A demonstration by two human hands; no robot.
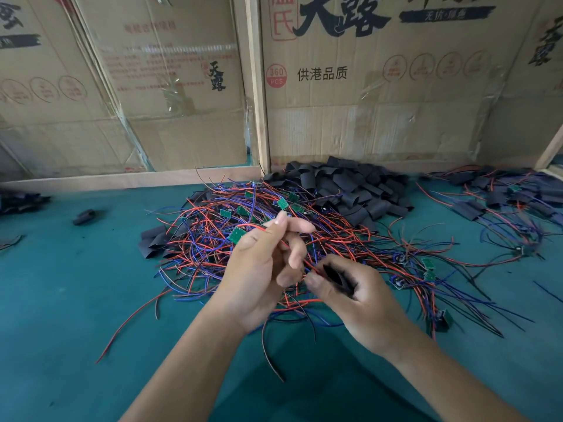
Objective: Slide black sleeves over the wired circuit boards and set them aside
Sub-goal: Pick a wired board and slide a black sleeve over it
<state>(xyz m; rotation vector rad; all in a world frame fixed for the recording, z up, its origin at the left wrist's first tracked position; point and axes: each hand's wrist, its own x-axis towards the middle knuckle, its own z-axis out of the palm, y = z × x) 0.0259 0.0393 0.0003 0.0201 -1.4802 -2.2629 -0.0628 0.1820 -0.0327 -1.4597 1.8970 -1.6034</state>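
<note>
While a red wire (275, 236) is pinched by the left hand (259, 269) | sleeve (336, 277) gripped by right hand (362, 296) | sleeved boards (499, 202) far right; tangle (243, 233) beneath remains

I see a teal work surface (61, 300) spreading from near to far; flattened cardboard boxes (380, 95) with printed Chinese lettering form the far wall; a pale wooden post (259, 86) divides them; the light is soft and even.
</note>
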